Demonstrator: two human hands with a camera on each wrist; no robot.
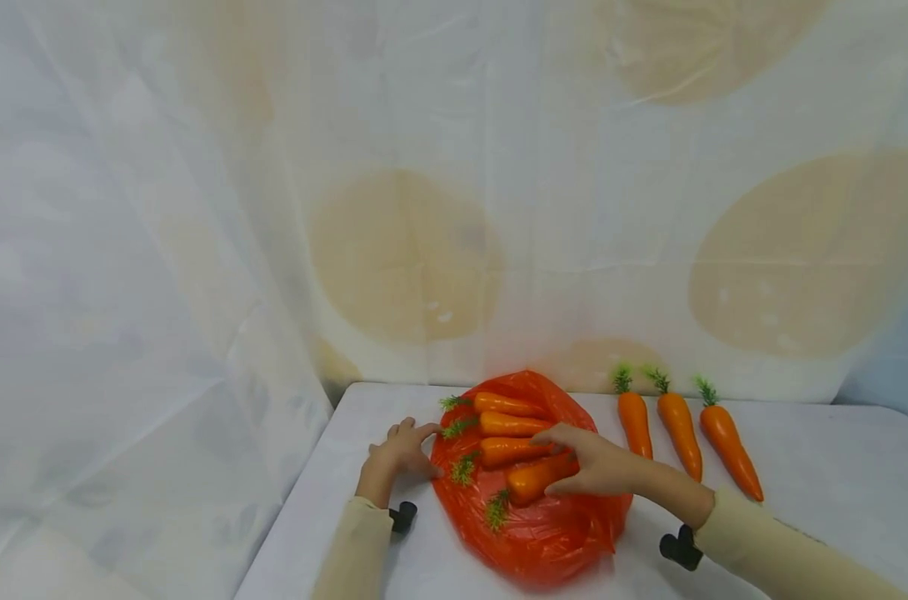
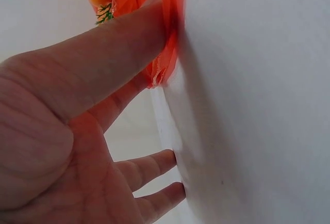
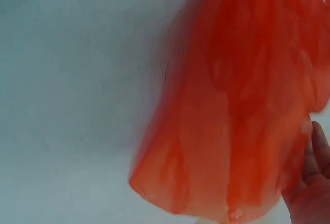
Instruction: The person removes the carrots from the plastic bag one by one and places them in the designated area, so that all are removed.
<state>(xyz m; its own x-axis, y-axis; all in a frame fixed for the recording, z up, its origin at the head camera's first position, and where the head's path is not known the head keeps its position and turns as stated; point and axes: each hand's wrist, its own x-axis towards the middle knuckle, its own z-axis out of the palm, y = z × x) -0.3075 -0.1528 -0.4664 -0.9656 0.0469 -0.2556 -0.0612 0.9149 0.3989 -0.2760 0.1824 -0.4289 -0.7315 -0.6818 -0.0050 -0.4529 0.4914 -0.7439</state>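
A red plastic bag [image 1: 544,550] lies spread on the white table with several orange carrots [image 1: 510,424] on it, their green tops pointing left. At the bag's left edge is my left hand [image 1: 403,454], thumb and forefinger apart against the plastic. In the left wrist view, the thumb [image 2: 98,59] reaches behind a fold of the film, and two other fingers extend straight toward the tabletop. From the right, my right hand [image 1: 592,462] reaches over the carrots' tips, thumb and fingers spread around the nearest carrot [image 1: 532,482]. Red film hides much of that hand in the right wrist view.
To the right of the bag, three more carrots [image 1: 675,425] lie side by side, tops toward the back. A pale curtain with tan spots [image 1: 409,250] hangs behind the white table [image 1: 814,467] and along its left side.
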